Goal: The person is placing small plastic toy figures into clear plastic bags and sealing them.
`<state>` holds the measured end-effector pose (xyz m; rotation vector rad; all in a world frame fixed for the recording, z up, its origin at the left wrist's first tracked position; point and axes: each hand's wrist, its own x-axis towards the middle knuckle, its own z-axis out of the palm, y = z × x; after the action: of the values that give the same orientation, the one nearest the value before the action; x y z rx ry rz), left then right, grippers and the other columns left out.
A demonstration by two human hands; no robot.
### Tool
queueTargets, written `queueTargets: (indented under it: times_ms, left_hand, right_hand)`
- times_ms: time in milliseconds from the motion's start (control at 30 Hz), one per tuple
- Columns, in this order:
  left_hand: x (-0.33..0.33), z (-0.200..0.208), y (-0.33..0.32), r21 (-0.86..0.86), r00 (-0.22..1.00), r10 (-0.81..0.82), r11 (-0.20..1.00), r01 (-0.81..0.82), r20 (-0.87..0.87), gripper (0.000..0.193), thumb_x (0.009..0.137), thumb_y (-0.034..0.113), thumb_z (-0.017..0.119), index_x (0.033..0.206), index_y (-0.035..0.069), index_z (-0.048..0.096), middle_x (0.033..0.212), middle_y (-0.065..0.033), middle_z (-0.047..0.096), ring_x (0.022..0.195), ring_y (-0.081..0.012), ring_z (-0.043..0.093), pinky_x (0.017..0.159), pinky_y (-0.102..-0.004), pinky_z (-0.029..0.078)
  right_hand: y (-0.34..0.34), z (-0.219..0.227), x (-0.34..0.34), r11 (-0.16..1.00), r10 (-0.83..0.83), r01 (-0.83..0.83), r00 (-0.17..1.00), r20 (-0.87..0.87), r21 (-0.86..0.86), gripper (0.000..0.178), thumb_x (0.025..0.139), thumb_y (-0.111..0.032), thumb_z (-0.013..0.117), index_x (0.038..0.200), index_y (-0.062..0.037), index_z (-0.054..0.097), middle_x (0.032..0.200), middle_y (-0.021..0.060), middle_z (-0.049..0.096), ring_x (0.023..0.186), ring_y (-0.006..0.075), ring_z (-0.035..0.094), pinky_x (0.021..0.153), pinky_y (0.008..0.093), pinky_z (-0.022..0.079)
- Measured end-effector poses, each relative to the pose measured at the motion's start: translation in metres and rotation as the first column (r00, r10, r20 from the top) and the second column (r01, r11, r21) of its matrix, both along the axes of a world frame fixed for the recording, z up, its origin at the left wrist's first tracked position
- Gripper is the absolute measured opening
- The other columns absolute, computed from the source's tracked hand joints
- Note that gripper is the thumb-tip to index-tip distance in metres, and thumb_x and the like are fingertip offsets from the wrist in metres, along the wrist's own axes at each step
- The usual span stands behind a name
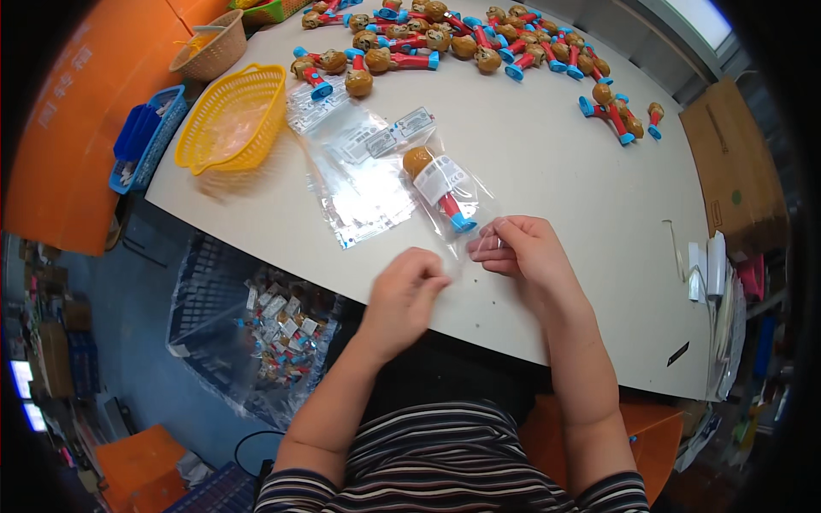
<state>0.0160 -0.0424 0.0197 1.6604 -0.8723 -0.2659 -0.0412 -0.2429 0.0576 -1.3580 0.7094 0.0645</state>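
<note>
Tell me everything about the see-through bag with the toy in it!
The bag is clear and shiny, like thin plastic. Through it shows one toy with a brown head, red body and blue end, and a white label. The bag slants over the table, blue end nearer the person. The right hand holds its near end; the left hand is blurred close by, so its touch is unclear.

Top of frame: figures [416, 61] heaped on table [590, 179]. Upper left: basket [272, 128], bag stack [366, 205] right of it. Centre: bagged figure [446, 203] overlapping stack's right side; left hand [406, 295] below, right hand [532, 252] lower right. Lower left: crate [205, 274] below table edge, packets [286, 329] inside.
</note>
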Motion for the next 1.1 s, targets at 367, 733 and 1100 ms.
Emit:
queueTargets:
  times_ms: [367, 733, 1100]
  left_hand:
    - [0.169, 0.043, 0.093, -0.296, 0.826, 0.511, 0.772, -0.563, -0.238, 0.014, 0.100, 0.014, 0.059, 0.094, 0.001, 0.058, 0.086, -0.0013, 0.056, 0.078, -0.0091, 0.051, 0.073, -0.0217, 0.043]
    - [0.306, 0.079, 0.095, 0.366, 0.640, 0.399, 0.572, -0.733, 0.657, 0.025, 0.079, 0.012, 0.075, 0.103, 0.005, 0.075, 0.093, -0.0150, 0.074, 0.082, -0.0279, 0.071, 0.078, -0.0365, 0.054]
    - [0.285, 0.068, 0.129, 0.166, 0.766, 0.614, 0.749, -0.642, 0.192, 0.024, 0.083, 0.009, 0.072, 0.106, 0.003, 0.072, 0.098, -0.0138, 0.071, 0.092, -0.0250, 0.068, 0.084, -0.0342, 0.053]
  right_hand:
    - [-0.005, 0.004, -0.004, 0.996, 0.085, -0.085, 0.996, -0.008, -0.007, 0.026, 0.101, -0.022, 0.049, 0.093, -0.0020, 0.065, 0.092, 0.0135, 0.073, 0.083, 0.0177, 0.072, 0.072, 0.0245, 0.056]
    - [-0.007, 0.005, -0.001, 0.992, 0.126, -0.126, 0.991, -0.032, 0.006, 0.025, 0.100, -0.019, 0.050, 0.098, 0.0005, 0.065, 0.091, 0.0137, 0.073, 0.079, 0.0187, 0.072, 0.072, 0.0269, 0.059]
    - [-0.004, 0.004, 0.002, 0.987, 0.158, -0.157, 0.987, -0.013, 0.027, 0.023, 0.099, -0.017, 0.054, 0.101, 0.0033, 0.065, 0.088, 0.0148, 0.072, 0.076, 0.0175, 0.071, 0.071, 0.0260, 0.059]
